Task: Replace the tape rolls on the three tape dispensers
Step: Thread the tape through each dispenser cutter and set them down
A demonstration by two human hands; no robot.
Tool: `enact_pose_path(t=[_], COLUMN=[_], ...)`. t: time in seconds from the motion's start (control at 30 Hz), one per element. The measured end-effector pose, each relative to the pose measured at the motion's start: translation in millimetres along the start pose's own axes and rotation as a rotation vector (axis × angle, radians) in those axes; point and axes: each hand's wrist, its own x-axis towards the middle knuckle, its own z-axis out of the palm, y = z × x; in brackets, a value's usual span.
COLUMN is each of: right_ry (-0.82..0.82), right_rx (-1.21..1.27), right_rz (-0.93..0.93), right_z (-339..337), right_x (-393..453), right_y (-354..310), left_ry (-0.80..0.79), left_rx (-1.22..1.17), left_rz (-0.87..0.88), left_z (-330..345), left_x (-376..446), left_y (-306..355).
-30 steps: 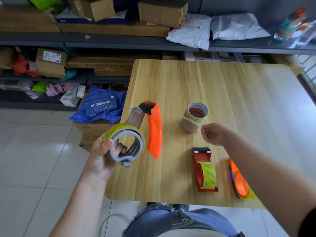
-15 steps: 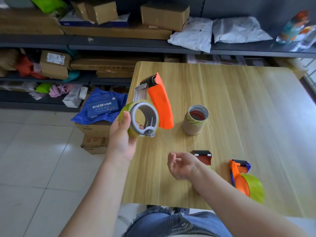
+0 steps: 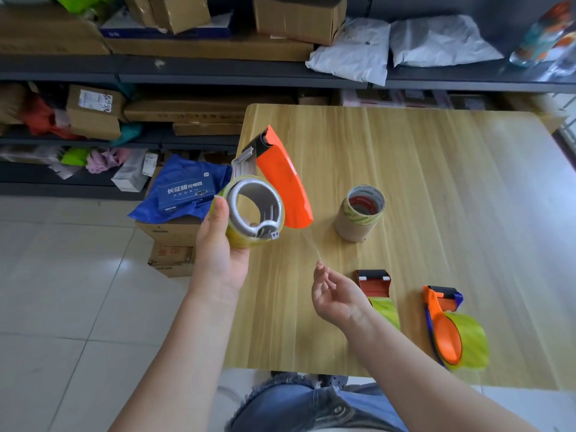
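Your left hand (image 3: 218,255) gripped the orange dispenser (image 3: 283,188) and its tape roll (image 3: 240,236) over the desk's (image 3: 420,182) left edge. Your right hand (image 3: 336,299) curled loosely; I couldn't tell if it pinched tape.

blue box (image 3: 186,191) printed 长征版充电器, carton label (image 3: 93,101) too blurred to read

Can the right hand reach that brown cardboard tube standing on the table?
Probably yes. The right hand hovers just in front of the cardboard tube, with only bare table between them, so nothing seems to block the way.
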Motion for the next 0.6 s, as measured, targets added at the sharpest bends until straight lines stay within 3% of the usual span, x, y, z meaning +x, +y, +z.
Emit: enact_pose_path(t=[0.5, 0.6], right_ry=[-0.174, -0.164], right_rx=[-0.19, -0.394], right_rz=[-0.063, -0.134], right_z=[2, 3], right_x=[-2, -3], right_y=[8, 9], left_ry=[0.096, 0.143], left_rx=[0.013, 0.002], left_rz=[-0.012, -0.037], left_z=[7, 11], left_x=[15, 20], left_y=[13, 11])
